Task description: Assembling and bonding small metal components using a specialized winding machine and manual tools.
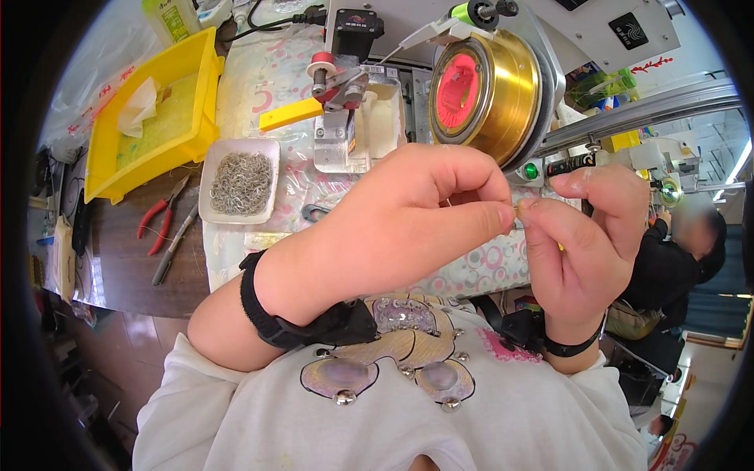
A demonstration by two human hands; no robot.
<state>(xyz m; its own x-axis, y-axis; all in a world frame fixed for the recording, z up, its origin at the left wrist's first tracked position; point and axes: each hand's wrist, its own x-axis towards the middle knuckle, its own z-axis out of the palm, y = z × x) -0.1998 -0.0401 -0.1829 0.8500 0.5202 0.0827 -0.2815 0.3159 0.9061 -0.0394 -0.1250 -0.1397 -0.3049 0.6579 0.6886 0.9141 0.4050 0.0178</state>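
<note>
My left hand (432, 200) and my right hand (585, 243) meet at the fingertips, in front of a wide gold spool (506, 90) with a pink-red centre. Thumb and forefinger are pressed together on each hand. Whatever lies between them is too small and too covered to name. Left of my left forearm stands a white square dish (207, 206) holding a heap of small silvery wire pieces (241, 183). Behind my left wrist, part of a grey metal piece with a hole (314, 213) shows on the patterned table cover (259, 86).
Red-handled pliers (161, 224) and a grey pen-like tool (174, 245) lie on the brown tabletop at left. Beyond them is a yellow bin (149, 169) with a white tissue (139, 108). A metal fixture (334, 137) stands beside the spool. Another person (671, 255) sits at far right.
</note>
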